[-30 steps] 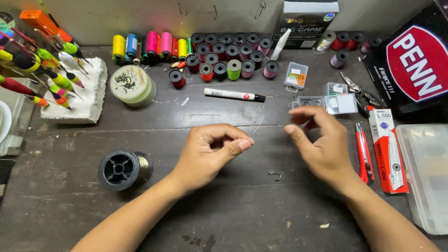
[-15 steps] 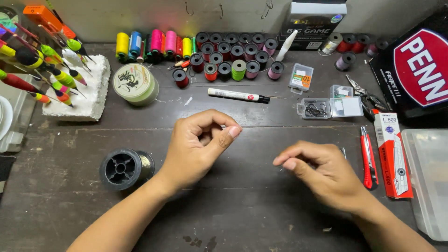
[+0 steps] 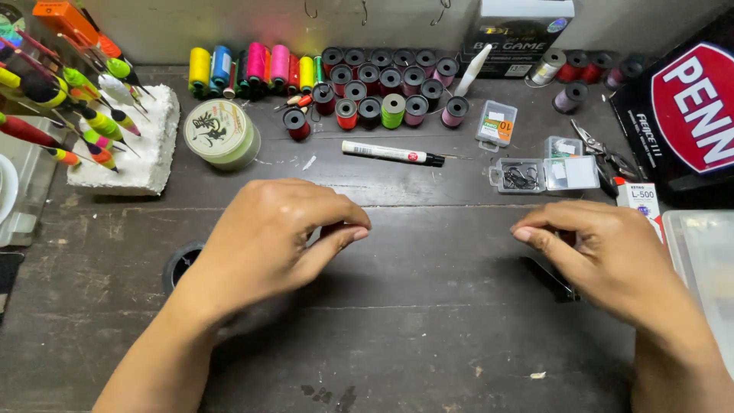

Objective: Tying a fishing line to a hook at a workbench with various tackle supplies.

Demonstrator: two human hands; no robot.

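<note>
Since the earlier frame both hands spread apart over the dark table (image 3: 428,344). Left hand (image 3: 271,241) and right hand (image 3: 604,256) pinch shut; any line between them is too fine to see, running left-right.

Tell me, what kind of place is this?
Probably a fishing-tackle workbench at home. Bright floats stand stuck in a foam block, thread spools line the back, and a small clear box of hooks lies open on the dark wooden table.

Black spool (image 3: 177,264) behind left hand (image 3: 267,237)
</note>
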